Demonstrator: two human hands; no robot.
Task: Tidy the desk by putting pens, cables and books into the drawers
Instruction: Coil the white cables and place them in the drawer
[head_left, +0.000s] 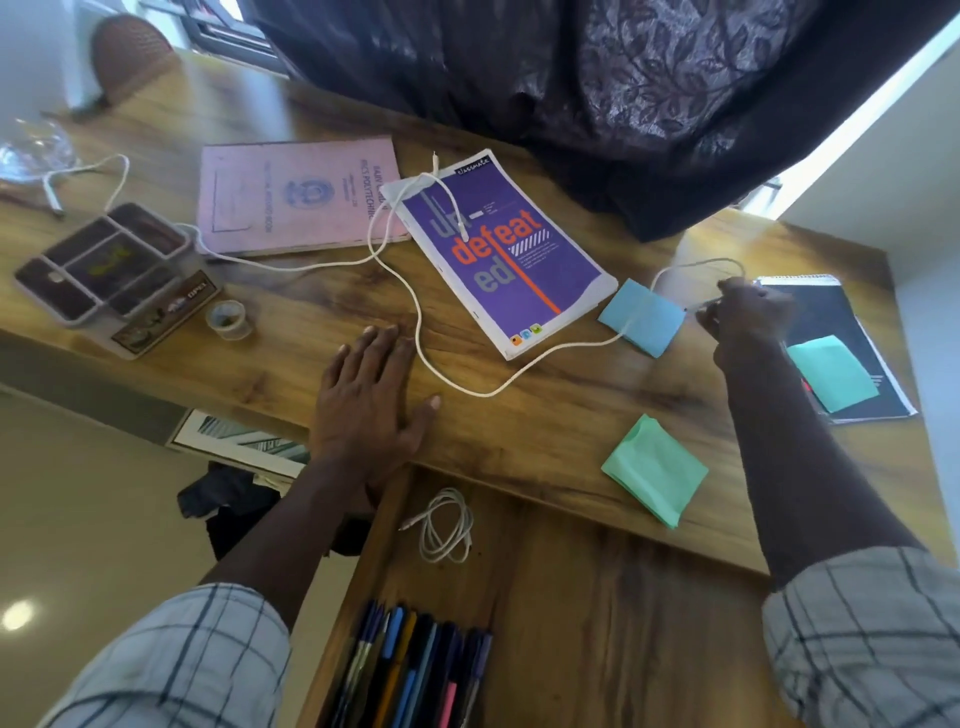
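A long white cable (415, 306) snakes across the wooden desk (545, 426), over a purple notebook (509, 254) and a blue sticky pad (641, 317). My right hand (743, 312) pinches the cable's far right end beside a black spiral notebook (841, 348). Flat on the desk near the front edge lies my left hand (371, 395), fingers spread, touching the cable. A pink record book (296, 195) lies behind. The open drawer (597, 597) below holds a coiled white cable (447, 527) and several pens (410, 670).
A compartment tray on a box (109, 270) and a tape roll (228, 319) sit at the left, with another white cable (111, 171) behind. Green sticky pads lie on the desk (654, 470) and on the black notebook (831, 371). A dark curtain (597, 93) hangs at the back.
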